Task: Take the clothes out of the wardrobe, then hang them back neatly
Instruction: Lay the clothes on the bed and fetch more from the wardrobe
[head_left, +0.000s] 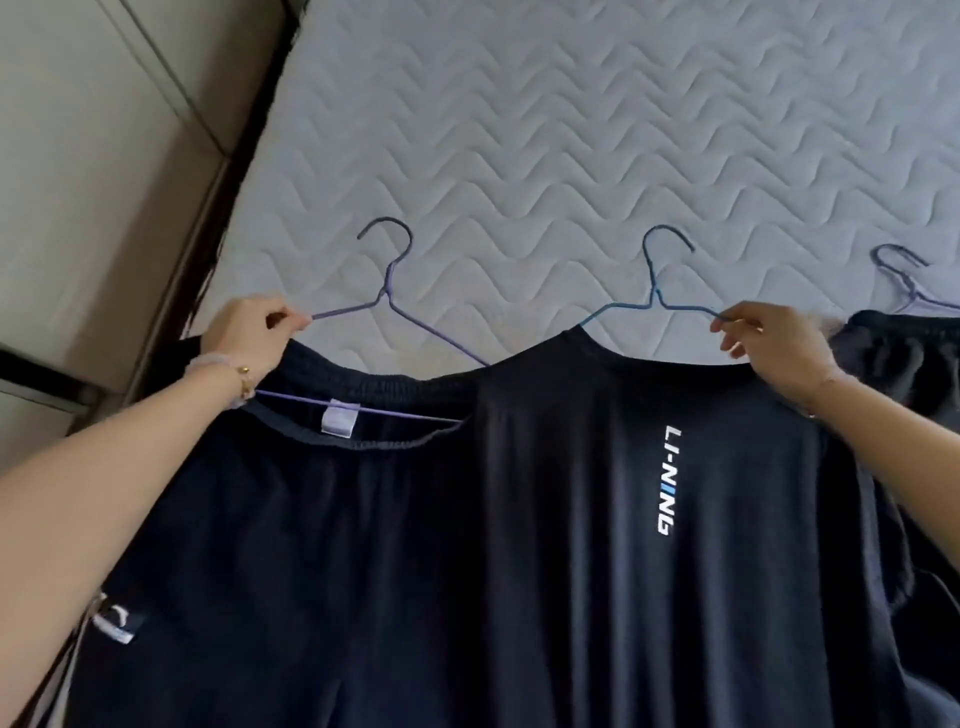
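Clothes on wire hangers fill the lower half of the frame, their upper edges and hooks against a pale quilted mattress (519, 130). At centre right is a dark T-shirt (597, 571) with a white vertical "LI-NING" print, its neck threaded on a blue hanger (653, 292). At lower left is a dark garment with an elastic waistband (311, 545) (shorts or trousers, I cannot tell which) and a small white label. The bottom bar of a purple hanger (387, 289) runs through its waist opening, and the T-shirt's left edge overlaps its right side. The left hand (249, 327), with a pale bead bracelet (223, 366) at the wrist, has its grip clamped on the left shoulder end of the purple hanger — thumb and fingertips pinching the wire. The right hand (769, 343) has its grip clamped the same way on the right shoulder of the blue hanger, just above the T-shirt's shoulder. At the right edge of the frame a third dark garment (893, 364) lies on a pale lilac hanger (901, 273) — only partly in view. Pale panels (78, 156) occupy the upper left of the frame, beside the mattress's dark edge.
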